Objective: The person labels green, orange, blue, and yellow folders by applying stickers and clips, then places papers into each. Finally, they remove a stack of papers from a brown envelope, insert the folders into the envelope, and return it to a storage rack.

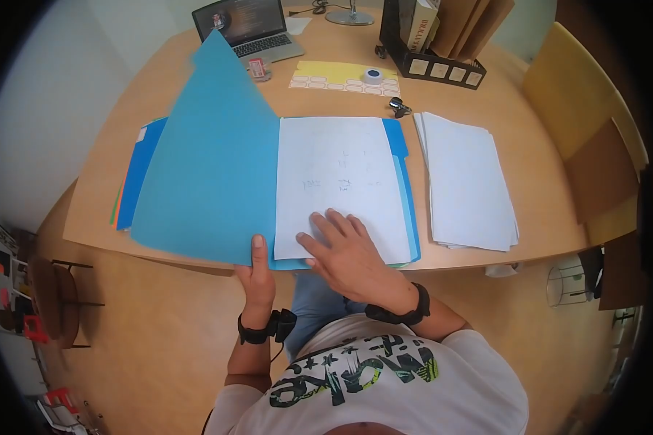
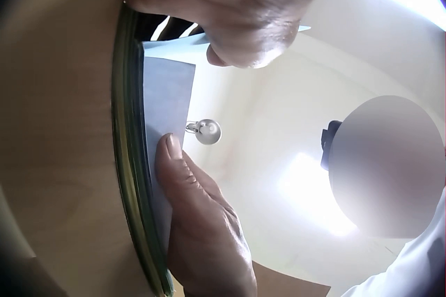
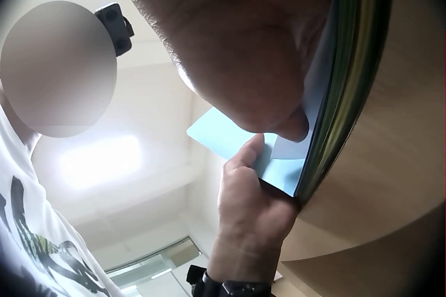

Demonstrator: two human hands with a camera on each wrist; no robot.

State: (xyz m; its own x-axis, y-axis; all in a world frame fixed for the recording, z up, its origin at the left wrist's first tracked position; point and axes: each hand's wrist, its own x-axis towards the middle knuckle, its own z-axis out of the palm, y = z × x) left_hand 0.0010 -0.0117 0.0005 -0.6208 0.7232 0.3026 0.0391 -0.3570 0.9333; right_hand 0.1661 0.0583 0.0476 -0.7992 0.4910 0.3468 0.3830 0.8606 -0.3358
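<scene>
A light blue folder (image 1: 203, 167) stands opened in the head view, its cover raised and tilted to the left. My left hand (image 1: 257, 279) grips the cover's lower edge by the spine, thumb on the inner face. White handwritten sheets (image 1: 334, 152) lie in the folder's right half. Across their lower part rests my right hand (image 1: 348, 250), fingers spread. In the right wrist view, my left hand (image 3: 254, 206) has its thumb on the folder (image 3: 223, 137). Under the opened folder are darker blue folders (image 1: 404, 145), with more folders (image 1: 134, 181) showing at the left.
To the right lies a stack of white paper (image 1: 468, 181), below a black binder clip (image 1: 399, 107). Further back are a yellow label sheet (image 1: 326, 76), a round white object (image 1: 372, 75), a laptop (image 1: 265, 47) and a black file organizer (image 1: 442, 70). The table's front edge (image 1: 471, 262) is near my body.
</scene>
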